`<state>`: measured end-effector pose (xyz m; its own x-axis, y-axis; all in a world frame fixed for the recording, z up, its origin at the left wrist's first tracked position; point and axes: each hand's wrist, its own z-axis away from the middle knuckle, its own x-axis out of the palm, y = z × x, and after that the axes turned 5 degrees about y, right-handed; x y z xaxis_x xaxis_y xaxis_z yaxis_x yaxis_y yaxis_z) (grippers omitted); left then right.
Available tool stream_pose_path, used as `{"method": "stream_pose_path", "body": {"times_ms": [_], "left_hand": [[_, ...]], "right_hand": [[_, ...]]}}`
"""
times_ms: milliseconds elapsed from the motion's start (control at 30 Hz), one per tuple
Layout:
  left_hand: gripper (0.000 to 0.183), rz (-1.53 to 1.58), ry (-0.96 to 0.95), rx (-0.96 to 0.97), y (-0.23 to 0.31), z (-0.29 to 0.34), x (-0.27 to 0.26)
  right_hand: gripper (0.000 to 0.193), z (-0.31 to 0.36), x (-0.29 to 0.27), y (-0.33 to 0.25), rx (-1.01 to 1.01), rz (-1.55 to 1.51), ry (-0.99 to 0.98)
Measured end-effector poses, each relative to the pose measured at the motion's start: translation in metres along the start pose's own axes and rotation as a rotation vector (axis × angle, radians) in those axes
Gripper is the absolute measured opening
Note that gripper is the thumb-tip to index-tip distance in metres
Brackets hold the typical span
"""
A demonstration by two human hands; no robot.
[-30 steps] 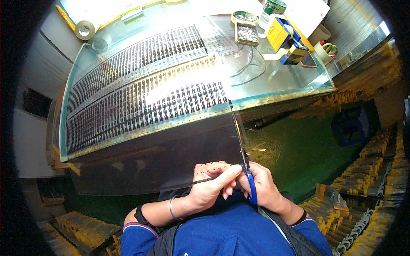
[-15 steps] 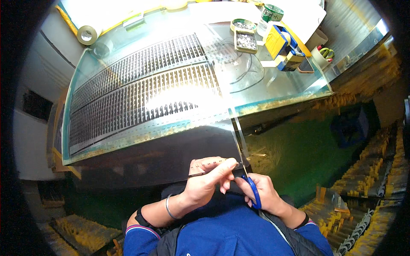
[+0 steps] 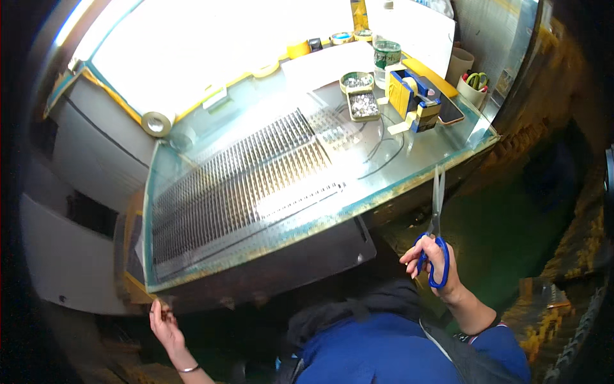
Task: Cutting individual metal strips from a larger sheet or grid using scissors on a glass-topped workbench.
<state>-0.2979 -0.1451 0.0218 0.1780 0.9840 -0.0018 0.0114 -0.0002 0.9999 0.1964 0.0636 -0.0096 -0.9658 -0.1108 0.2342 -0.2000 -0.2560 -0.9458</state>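
Observation:
My right hand (image 3: 442,264) grips blue-handled scissors (image 3: 436,221), fingers through the loops, to the right of my body. The blades point away from me, slightly parted, with their tips by the front edge of the glass-topped table (image 3: 409,189). My left hand (image 3: 166,328) is far off to the left, just below the table's front left corner. Its fingers are loosely curved and a little apart, and I see nothing held in them. A clear film sheet (image 3: 249,173) printed with dense rows of dark marks lies on the glass, away from both hands.
A tape dispenser (image 3: 409,96), two small open tins (image 3: 363,105), a glass jar (image 3: 386,56) and a phone (image 3: 451,111) stand toward the right. A cup of tools (image 3: 472,93) is beyond them. A tape roll (image 3: 156,123) sits at the back left.
My left hand has left the film's edge and swung far left. The scissors in my right hand have moved right and away from the film. The view has shifted too.

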Motion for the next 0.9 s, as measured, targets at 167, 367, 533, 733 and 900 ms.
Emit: {"method": "stream_pose_path", "body": {"times_ms": [167, 367, 533, 733, 900], "left_hand": [[0.017, -0.360, -0.283, 0.055, 0.062, -0.002, 0.000], [0.020, 0.214, -0.195, 0.192, 0.071, -0.044, 0.057], [0.029, 0.325, -0.275, 0.087, 0.046, -0.084, 0.128], [0.055, -0.364, 0.003, 0.315, 0.025, -0.120, 0.156], [0.071, -0.659, -0.834, 1.030, 0.039, 0.033, 0.197]], "right_hand": [[0.032, -0.001, 0.002, 0.006, 0.078, 0.015, -0.097], [0.031, 0.001, -0.007, 0.010, 0.077, -0.025, -0.067], [0.034, 0.004, -0.014, 0.012, 0.056, -0.066, 0.001], [0.035, 0.008, -0.014, 0.013, 0.095, -0.068, 0.003], [0.035, 0.006, -0.017, 0.017, 0.102, -0.052, 0.024]]}}
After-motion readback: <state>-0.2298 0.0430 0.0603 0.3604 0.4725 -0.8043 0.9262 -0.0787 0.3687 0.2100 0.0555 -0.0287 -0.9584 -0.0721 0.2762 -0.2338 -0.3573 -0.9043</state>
